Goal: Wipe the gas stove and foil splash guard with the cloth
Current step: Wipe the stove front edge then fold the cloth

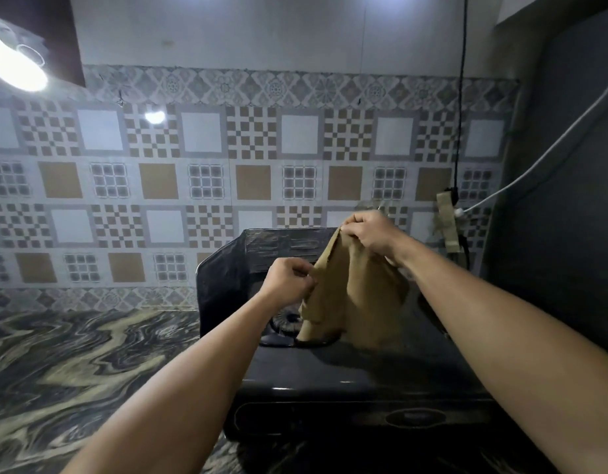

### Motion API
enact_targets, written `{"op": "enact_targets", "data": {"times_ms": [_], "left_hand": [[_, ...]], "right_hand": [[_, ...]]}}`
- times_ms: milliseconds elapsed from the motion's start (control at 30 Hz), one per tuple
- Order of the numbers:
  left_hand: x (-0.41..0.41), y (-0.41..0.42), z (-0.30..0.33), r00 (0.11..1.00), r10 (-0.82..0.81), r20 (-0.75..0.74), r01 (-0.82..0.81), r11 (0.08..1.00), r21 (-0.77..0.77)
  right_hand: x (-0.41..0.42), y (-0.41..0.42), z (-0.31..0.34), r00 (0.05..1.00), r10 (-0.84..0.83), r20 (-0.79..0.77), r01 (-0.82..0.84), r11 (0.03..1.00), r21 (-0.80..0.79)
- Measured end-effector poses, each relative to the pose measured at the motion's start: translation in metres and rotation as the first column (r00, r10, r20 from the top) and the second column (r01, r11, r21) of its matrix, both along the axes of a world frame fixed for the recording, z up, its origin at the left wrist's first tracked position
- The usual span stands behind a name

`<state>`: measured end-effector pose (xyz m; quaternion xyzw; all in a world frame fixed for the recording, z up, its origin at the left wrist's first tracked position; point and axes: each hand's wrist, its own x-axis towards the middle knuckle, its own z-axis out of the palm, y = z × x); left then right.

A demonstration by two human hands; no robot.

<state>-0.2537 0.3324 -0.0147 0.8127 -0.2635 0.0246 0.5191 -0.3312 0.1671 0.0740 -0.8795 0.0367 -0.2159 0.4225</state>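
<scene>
I noted both sets of fingers pinching the cloth (pixel 350 289): the right hand (pixel 371 234) gripped a bunched upper corner, the left hand (pixel 289 278) nipped the edge lower down and to the left. Neither hand was slack. The cloth hung between them, clear of the surface at the top, its lower folds drooping to or just above the gas stove (pixel 347 371); I could not tell whether it touched. The stove sat on the marbled tabletop (pixel 73 364), dark and glossy, with one burner (pixel 285 321) partly visible behind the cloth. The foil splash guard (pixel 227 268) stood upright around the stove's back and left side, against the tiled wall (pixel 159 165).

My judgement: the step in hand was readying the cloth, and wiping had not begun. To do it well, I would fold the cloth into a flat pad, not a loose bundle, so trailing corners do not snag the burner. The foil looked thin; light strokes would guard against tearing or toppling it.
</scene>
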Motion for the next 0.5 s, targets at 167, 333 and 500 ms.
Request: {"op": "enact_targets", "data": {"times_ms": [167, 333, 500], "left_hand": [[0.019, -0.038, 0.02, 0.998, 0.062, 0.006, -0.061, 0.995, -0.073], [0.039, -0.073, 0.04, 0.998, 0.001, 0.063, 0.005, 0.995, -0.095], [0.068, -0.119, 0.053, 0.986, 0.006, 0.169, 0.0, 0.999, -0.036]], "right_hand": [[0.006, -0.057, 0.008, 0.998, -0.026, -0.064, 0.015, 0.988, -0.156], [0.022, -0.112, 0.011, 0.978, -0.086, -0.188, -0.01, 0.889, -0.458], [0.046, -0.163, 0.009, 0.998, -0.055, 0.012, 0.056, 0.93, -0.364]]}}
